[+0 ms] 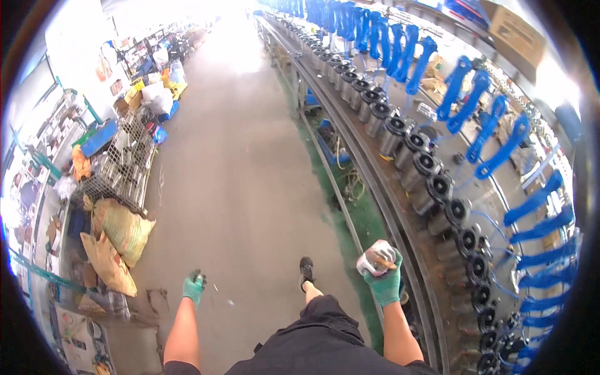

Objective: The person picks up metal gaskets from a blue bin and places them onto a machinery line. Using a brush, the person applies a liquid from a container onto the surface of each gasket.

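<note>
My right hand (385, 284), in a green glove, is closed around a small whitish container with reddish-brown patches (373, 257). Its exact kind is not clear. That hand is beside the near rail of the long assembly line (406, 250). My left hand (193, 289), also gloved in green, hangs over the grey floor on the left. Its fingers are curled, with something small and dark at the tips that I cannot make out. Steel cylinders with black ring-shaped tops (439, 185) stand in a row along the line, to the right of my right hand.
Blue strap-like handles (487, 119) hang above the cylinders. A grey walkway (231, 162) runs ahead, with my foot (306, 270) on it. On the left are stuffed sacks (122, 231), a wire-mesh cage (128, 159) and cluttered shelving (50, 162). A blue crate (331, 140) sits under the line.
</note>
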